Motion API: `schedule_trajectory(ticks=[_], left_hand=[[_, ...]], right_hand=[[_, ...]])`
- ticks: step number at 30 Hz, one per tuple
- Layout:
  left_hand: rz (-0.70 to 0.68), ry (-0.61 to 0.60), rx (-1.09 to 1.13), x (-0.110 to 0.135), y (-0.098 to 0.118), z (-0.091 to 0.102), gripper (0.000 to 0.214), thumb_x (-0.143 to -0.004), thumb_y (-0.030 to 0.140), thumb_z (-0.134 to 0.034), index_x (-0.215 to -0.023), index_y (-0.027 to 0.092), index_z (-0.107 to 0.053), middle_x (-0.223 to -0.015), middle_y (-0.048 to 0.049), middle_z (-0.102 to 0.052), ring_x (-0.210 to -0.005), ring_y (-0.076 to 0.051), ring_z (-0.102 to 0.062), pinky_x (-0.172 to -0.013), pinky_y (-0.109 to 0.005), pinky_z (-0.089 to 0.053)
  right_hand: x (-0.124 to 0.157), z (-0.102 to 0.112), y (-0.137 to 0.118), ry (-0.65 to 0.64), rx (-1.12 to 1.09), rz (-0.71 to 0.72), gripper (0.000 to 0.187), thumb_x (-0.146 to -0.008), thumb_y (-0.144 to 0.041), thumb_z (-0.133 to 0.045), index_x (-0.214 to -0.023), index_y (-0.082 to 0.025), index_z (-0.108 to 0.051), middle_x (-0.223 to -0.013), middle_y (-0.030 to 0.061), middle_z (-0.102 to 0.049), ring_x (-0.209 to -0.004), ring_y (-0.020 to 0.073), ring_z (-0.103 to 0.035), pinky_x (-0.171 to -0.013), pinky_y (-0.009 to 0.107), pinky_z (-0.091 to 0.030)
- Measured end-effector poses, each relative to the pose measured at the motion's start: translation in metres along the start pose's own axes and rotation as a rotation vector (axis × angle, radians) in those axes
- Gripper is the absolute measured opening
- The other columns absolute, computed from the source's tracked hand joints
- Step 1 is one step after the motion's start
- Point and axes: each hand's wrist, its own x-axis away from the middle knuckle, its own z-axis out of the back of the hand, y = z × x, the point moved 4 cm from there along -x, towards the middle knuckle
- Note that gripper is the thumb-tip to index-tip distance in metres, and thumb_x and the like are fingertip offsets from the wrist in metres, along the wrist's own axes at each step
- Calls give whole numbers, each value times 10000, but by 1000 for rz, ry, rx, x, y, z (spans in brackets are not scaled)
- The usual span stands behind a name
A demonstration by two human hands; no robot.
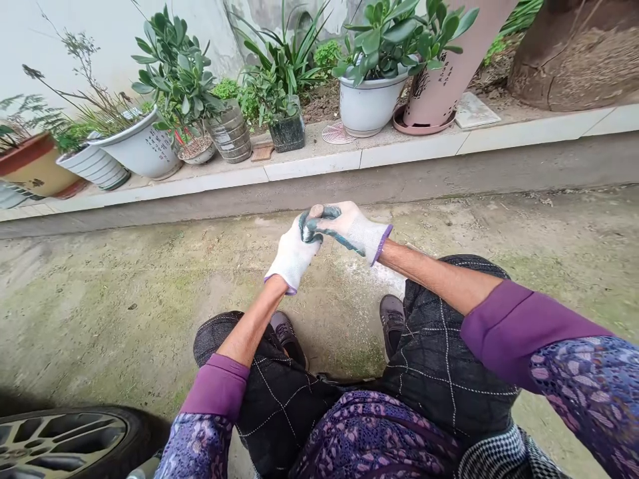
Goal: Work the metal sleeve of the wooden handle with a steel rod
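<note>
Both my hands wear white knit gloves with dark green coated palms. My left hand (pixel 293 251) and my right hand (pixel 349 228) meet in front of me above my knees, fingers curled together. Between them a small pale rounded thing (pixel 316 211) pokes out at the top; I cannot make out what it is. My right fingers wrap over the left fingertips. My forearms are bare, with purple sleeves pushed up. I sit low, dark quilted trousers and dark shoes (pixel 392 318) below the hands.
Mossy concrete ground (pixel 124 293) spreads around me. A tiled ledge (pixel 319 163) along the back carries several potted plants, among them a white pot (pixel 369 106) and a tall pink pot (pixel 439 93). A car wheel (pixel 64 442) sits at the lower left.
</note>
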Motion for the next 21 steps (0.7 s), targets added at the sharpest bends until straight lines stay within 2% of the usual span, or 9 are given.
schedule_trajectory(ticks=[3,6,8,11,13,15,18,21], left_hand=[[95,-274,314,15,5,-3,461,-712,267,-738,-1125,156,-565,-826,-15,-658,-614,-126,-605,-596,-265,-523],[171,-613,625,35,9,-4,465,-809,509,-674,-1045,116,-598,-706,-15,-626,-489,-121,-576,-482,-263,-501],[175,-793,781,47,11,-5,565,-861,642,-561,-1054,114,-619,-577,27,-551,-349,-95,-457,-350,-227,-396],[178,-923,940,56,15,-10,514,-878,627,-558,-1029,141,-627,-473,85,-433,-259,-48,-252,-274,-180,-267],[198,-908,976,55,18,-14,411,-869,555,-619,-965,155,-616,-450,115,-356,-266,-25,-147,-266,-155,-225],[206,-817,941,48,18,-14,357,-854,507,-657,-930,164,-599,-453,130,-310,-288,-19,-106,-269,-145,-219],[221,-588,754,27,10,-3,327,-836,468,-672,-943,172,-584,-466,134,-303,-305,-27,-142,-292,-153,-259],[278,-300,366,-6,-14,24,285,-806,409,-678,-943,177,-583,-466,117,-335,-316,-44,-230,-321,-162,-263]], right_hand=[[6,11,-10,-57,-75,-12,236,-623,-296,-802,-694,-158,-623,-622,-16,-588,-595,103,-500,-555,245,-452],[12,25,-20,-169,-149,-58,258,-690,-319,-812,-775,-173,-616,-489,-85,-431,-427,56,-331,-367,204,-284],[15,29,-23,-270,-220,-74,267,-739,-352,-794,-825,-193,-598,-454,-115,-344,-373,47,-242,-315,198,-189],[19,25,-24,-431,-279,-113,267,-790,-388,-748,-874,-201,-578,-447,-124,-312,-355,53,-214,-297,191,-169],[20,19,-22,-455,-250,-154,246,-819,-393,-702,-884,-196,-571,-452,-117,-325,-360,59,-222,-301,191,-176],[19,18,-19,-363,-148,-180,180,-839,-347,-646,-877,-187,-572,-469,-97,-369,-371,68,-252,-314,195,-189],[17,20,-18,-194,105,-114,105,-822,-234,-566,-843,-151,-626,-494,-73,-396,-419,78,-288,-372,206,-222],[16,21,-18,-155,352,48,169,-797,-202,-537,-790,-118,-684,-560,-37,-478,-511,90,-364,-477,229,-309]])
